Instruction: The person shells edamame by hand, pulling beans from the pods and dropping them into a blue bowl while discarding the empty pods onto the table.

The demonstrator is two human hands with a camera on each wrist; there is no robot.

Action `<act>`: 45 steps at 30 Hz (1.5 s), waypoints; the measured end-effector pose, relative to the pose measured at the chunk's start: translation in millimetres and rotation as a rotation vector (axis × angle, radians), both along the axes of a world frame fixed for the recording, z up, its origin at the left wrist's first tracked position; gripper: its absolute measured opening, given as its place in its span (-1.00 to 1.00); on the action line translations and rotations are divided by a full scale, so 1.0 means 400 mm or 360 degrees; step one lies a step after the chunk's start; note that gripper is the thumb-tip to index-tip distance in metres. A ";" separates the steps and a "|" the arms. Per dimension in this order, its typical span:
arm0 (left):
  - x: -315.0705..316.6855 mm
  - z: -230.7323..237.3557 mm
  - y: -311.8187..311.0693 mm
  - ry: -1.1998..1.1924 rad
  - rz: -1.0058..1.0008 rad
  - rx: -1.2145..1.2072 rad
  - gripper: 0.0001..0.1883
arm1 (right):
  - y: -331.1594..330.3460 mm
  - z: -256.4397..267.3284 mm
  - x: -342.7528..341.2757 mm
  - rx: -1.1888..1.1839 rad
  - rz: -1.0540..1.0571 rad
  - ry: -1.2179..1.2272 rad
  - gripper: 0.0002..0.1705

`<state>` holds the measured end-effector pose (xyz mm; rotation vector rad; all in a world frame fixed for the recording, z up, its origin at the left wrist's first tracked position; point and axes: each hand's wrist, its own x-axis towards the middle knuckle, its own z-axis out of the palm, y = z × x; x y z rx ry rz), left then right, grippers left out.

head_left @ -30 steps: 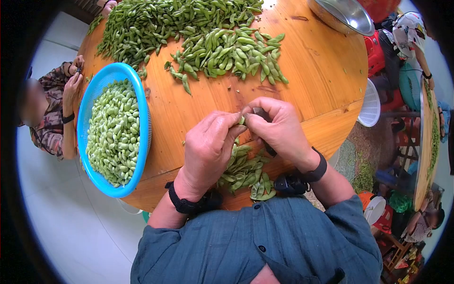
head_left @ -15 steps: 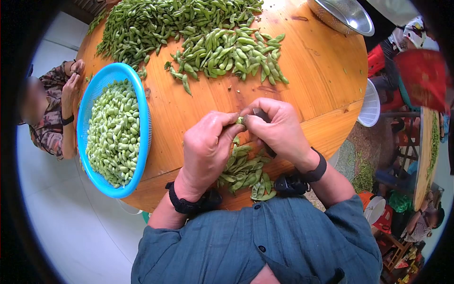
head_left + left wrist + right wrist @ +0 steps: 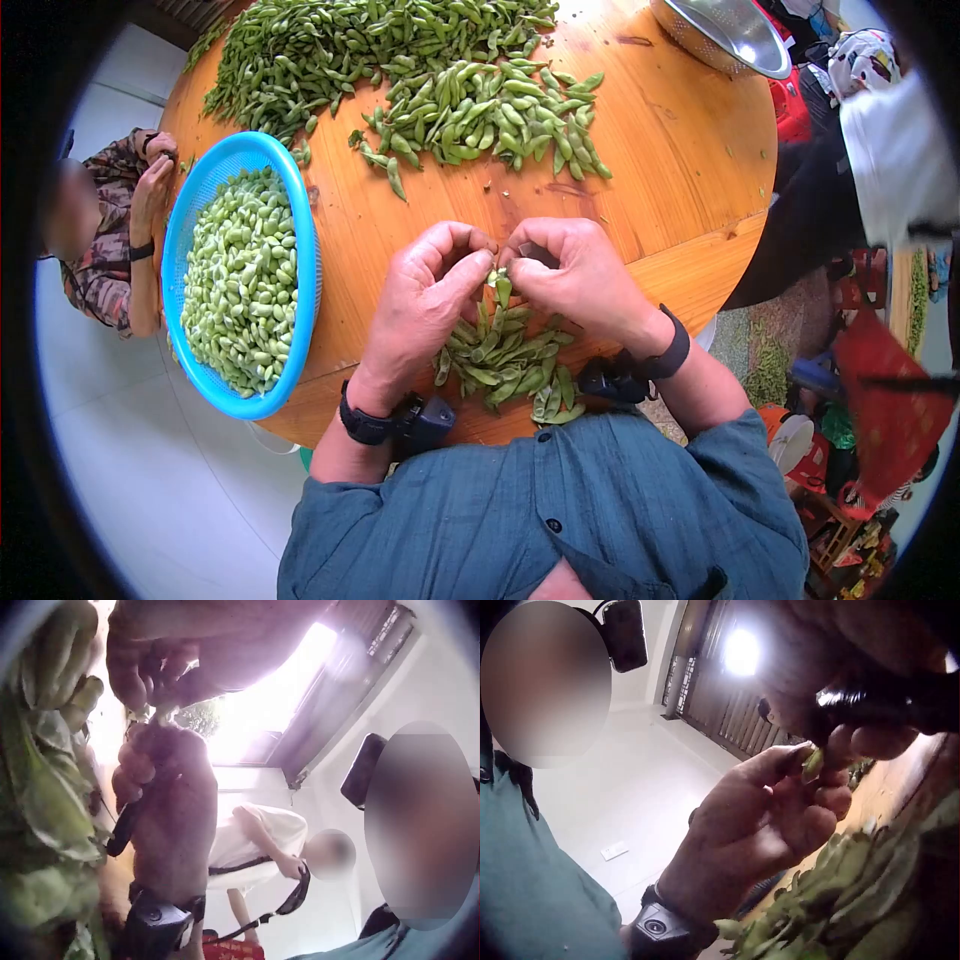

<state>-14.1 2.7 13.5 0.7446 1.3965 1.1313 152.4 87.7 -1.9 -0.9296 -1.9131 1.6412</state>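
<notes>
Over the wooden table, my left hand and right hand meet fingertip to fingertip. Between them they pinch a small green soybean pod, its lower end hanging below the fingers. In the right wrist view the pod sits at the left hand's thumb and fingertips. A black rod-like thing lies within my curled right hand; its kind is hidden by the fingers. The left wrist view shows its black end sticking out below that hand. Flattened pods are heaped just beneath both hands.
A blue basket of shelled beans stands at left. Large heaps of full pods cover the table's far side, with a metal colander at far right. One person sits at left; another moves past at right.
My left hand has shifted slightly left and my fingertips have turned, so the pod now hangs lower and shows more. Someone with a red thing has passed along the right side.
</notes>
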 end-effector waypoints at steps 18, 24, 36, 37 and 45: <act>-0.041 -0.036 0.016 -0.0896 0.0024 0.0033 -0.87 | 0.013 0.007 0.016 -0.0178 -0.0152 0.0022 -0.85; 0.009 -0.054 0.039 -0.0806 -0.0019 0.0025 -0.79 | -0.027 0.015 -0.017 0.0650 -0.0141 0.0102 -0.91; 0.020 -0.032 0.207 0.1307 -0.0054 0.0791 -0.79 | -0.042 -0.007 0.004 0.0840 0.0275 -0.0195 -0.91; 0.021 -0.032 0.225 0.1970 -0.0042 0.1012 -0.75 | -0.048 -0.003 -0.001 0.0819 0.0360 -0.0160 -0.90; -0.019 -0.052 0.245 0.2070 -0.0197 0.0777 -0.78 | -0.040 -0.014 0.020 0.0558 0.0223 -0.0006 -0.80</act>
